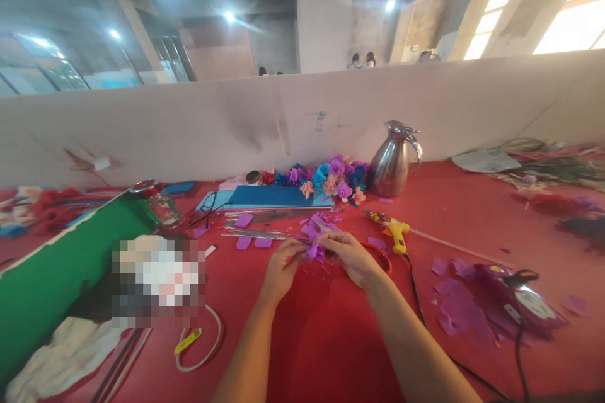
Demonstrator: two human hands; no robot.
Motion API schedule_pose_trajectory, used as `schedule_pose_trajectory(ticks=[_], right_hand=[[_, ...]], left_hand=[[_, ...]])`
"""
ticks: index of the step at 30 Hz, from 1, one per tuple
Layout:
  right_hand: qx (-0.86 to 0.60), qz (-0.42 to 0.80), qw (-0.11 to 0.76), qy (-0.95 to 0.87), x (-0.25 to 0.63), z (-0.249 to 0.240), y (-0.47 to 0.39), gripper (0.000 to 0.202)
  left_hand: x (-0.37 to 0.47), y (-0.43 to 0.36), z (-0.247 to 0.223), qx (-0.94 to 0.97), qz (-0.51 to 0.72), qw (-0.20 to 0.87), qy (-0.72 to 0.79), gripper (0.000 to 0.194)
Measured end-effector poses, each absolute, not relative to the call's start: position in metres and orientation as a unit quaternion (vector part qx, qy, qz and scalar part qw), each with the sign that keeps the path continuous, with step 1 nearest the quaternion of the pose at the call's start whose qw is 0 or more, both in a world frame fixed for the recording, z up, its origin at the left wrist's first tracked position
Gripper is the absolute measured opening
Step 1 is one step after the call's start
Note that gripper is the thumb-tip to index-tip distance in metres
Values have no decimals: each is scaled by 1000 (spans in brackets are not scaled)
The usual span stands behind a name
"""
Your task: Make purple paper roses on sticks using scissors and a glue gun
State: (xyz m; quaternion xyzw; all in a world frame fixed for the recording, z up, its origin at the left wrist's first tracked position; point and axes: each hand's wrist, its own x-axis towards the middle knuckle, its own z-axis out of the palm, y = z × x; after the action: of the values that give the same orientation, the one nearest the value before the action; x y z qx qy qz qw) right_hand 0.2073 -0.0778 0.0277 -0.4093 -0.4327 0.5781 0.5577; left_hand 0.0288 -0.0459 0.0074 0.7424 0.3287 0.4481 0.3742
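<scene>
Both hands meet over the middle of the red table. My left hand [283, 266] is closed with fingertips pinched at the left side of a small purple paper flower [316, 253]. On its right side, my right hand [347, 253] pinches the same flower between thumb and fingers. Loose purple paper pieces [312, 225] lie just beyond the fingers, and purple rectangles [263, 243] sit to the left beside thin wires [255, 234]. Red-handled scissors [385, 258] are partly hidden by my right hand. A yellow glue gun [398, 236] rests to the right.
Paper flowers [336, 177] are heaped behind blue sheets [271, 196], beside a metal jug [391, 160]. Glasses [207, 209], a glass jar [161, 204] and a green panel [75, 277] stand left. Black cords [416, 286] cross the right side, near a purple packet [515, 302].
</scene>
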Motion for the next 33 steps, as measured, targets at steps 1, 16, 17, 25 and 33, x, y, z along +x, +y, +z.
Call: schedule_pose_trajectory(ticks=[1,16,17,25,33], right_hand=[[-401,591,555,-427,207,27,-77,29],[-360,590,601,-401,192,37,-83,31],[-365,588,597,-406,192,38,-83,30],[-309,603,595,-431,191,39,-86,21],[-325,566,622,-432,190,41,-87,17]], left_hand=[[29,-46,7,741,446,379,329,17],[30,-48,8,652,497,451,353,19],[30,-48,8,650,498,454,350,19],[31,-50,9,612,515,497,338,15],[33,-50,9,600,518,506,340,14]])
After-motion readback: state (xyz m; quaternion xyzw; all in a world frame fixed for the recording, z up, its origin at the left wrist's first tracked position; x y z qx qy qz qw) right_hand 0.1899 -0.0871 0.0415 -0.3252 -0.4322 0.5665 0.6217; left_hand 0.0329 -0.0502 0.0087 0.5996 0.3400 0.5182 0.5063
